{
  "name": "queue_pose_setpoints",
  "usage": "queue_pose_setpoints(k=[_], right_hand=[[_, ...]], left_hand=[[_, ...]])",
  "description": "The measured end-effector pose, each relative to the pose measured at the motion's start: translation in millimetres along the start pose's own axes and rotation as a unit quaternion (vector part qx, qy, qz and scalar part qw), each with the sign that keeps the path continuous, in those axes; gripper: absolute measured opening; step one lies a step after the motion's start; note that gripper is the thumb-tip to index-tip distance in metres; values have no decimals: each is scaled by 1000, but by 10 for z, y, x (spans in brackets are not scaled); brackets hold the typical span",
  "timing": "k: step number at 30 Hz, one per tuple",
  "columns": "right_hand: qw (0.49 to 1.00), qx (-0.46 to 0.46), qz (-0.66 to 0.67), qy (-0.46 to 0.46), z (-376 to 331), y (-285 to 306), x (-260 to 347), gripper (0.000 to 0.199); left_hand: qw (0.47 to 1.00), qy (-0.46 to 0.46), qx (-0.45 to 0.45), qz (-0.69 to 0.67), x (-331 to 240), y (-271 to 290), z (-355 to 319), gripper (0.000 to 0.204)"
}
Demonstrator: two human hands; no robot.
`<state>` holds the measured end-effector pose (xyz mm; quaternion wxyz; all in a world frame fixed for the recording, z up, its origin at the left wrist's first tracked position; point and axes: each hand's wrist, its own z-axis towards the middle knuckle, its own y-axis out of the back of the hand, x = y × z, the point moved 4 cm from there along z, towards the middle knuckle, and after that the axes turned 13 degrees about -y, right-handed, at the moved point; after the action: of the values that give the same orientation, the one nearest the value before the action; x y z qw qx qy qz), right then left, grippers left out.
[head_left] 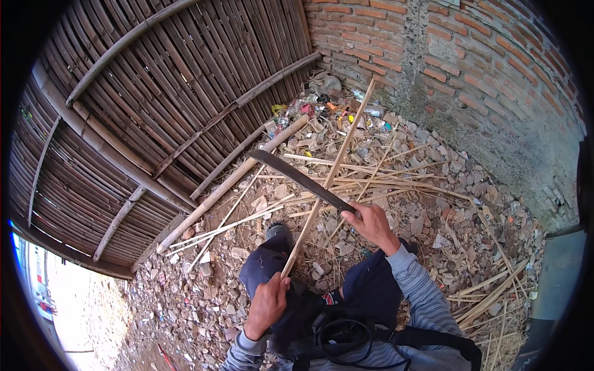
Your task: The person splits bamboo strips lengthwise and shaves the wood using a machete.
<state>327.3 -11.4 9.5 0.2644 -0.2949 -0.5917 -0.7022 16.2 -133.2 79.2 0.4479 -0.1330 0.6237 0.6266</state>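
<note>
A long pale bamboo strip slants up and away from my lap toward the brick wall. Its near end is gripped by my left hand, fingers closed around it. My right hand is wrapped around the handle of a dark machete. The blade points to the upper left and crosses over the strip around its middle; whether it touches the strip I cannot tell. Beneath them, several split bamboo strips lie across one another on the rubble.
Broken stones and dry chips cover the ground. A bamboo slat wall stands left, with a thick pole lying along its foot. Behind and right rises a brick wall. Litter is heaped in the corner; more strips lie right.
</note>
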Motion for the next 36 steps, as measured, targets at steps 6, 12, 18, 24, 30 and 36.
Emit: queue_pose_setpoints(k=[6, 12, 18, 24, 30, 36], right_hand=[[998, 35, 39, 41, -237, -132, 173, 57], [982, 9, -30, 188, -341, -231, 243, 58], [1000, -11, -16, 7, 157, 39, -339, 58], [999, 46, 10, 3, -128, -187, -268, 57], [989, 37, -5, 146, -315, -355, -79, 54], [993, -97, 65, -16, 279, 7, -597, 55]], left_hand=[[999, 25, 23, 0, 24, 4, -12, 26], [1000, -20, 19, 1, -27, -12, 43, 19], [998, 14, 56, -18, 116, 5, -172, 24], [998, 33, 51, 0, 117, -17, -164, 26], [998, 19, 48, -36, 76, -12, -82, 25], [998, 23, 61, -12, 42, 204, -338, 24]])
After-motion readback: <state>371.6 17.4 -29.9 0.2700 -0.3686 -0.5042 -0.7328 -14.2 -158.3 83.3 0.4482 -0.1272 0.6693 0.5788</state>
